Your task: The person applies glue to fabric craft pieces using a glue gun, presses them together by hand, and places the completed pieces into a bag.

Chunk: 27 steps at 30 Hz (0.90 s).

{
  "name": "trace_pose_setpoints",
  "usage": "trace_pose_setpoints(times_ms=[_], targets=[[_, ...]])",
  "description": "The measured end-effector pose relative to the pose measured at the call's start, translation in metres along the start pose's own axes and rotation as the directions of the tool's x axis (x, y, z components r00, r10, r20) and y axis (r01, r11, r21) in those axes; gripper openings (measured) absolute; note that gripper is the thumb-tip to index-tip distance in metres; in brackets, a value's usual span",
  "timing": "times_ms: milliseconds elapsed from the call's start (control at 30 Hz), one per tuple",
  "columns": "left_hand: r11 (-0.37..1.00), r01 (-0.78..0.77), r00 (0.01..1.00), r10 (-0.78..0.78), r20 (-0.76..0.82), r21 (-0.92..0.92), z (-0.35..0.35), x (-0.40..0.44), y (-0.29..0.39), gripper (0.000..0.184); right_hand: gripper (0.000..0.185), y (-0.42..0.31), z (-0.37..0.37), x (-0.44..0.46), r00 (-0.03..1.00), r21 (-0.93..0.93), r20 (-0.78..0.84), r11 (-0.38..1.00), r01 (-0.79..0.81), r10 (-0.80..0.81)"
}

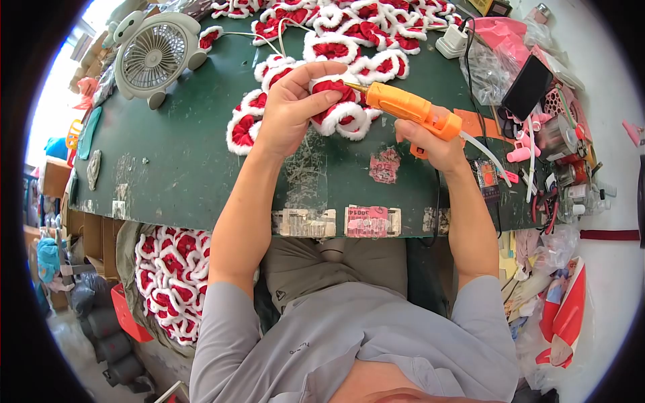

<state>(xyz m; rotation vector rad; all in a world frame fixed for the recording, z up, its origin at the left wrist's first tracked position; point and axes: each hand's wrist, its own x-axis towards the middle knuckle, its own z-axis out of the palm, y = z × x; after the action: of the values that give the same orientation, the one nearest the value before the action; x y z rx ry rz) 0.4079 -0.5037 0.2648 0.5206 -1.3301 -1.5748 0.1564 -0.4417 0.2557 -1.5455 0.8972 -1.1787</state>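
An orange glue gun (pixel 403 104) is gripped in my right hand (pixel 435 141), its metal tip pointing left and a white glue stick coming out of its back. My left hand (pixel 295 107) pinches a red and white fluffy piece (pixel 332 86) between thumb and fingers. The gun's tip is at this piece, close to my left fingertips. Another piece with white trim (pixel 346 121) lies just below it. More red and white pieces (pixel 245 127) lie on the green table (pixel 195 161) to the left of and beyond my hands.
A fan (pixel 153 57) stands at the table's back left. On the right are a white plug adapter (pixel 452 41), cables, a phone (pixel 527 87), plastic bags and small tools. A sack of red and white pieces (pixel 173 282) sits below the table's left side.
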Motion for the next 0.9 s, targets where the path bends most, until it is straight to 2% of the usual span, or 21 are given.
trace_pose_setpoints(times_ms=[633, 900], targets=[[0.999, 0.022, 1.000, -0.022, 0.006, 0.037, -0.0029, -0.0005, -0.0027, 0.038, 0.036, -0.0035, 0.0007, -0.0003, 1.000, -0.015, 0.006, 1.000, -0.004, 0.004], [1.000, -0.009, 1.000, 0.009, 0.008, -0.018, -0.0011, -0.0003, -0.0013, 0.037, 0.036, 0.0014, 0.0009, 0.0003, 1.000, 0.014, 0.003, 1.000, 0.013, -0.013]])
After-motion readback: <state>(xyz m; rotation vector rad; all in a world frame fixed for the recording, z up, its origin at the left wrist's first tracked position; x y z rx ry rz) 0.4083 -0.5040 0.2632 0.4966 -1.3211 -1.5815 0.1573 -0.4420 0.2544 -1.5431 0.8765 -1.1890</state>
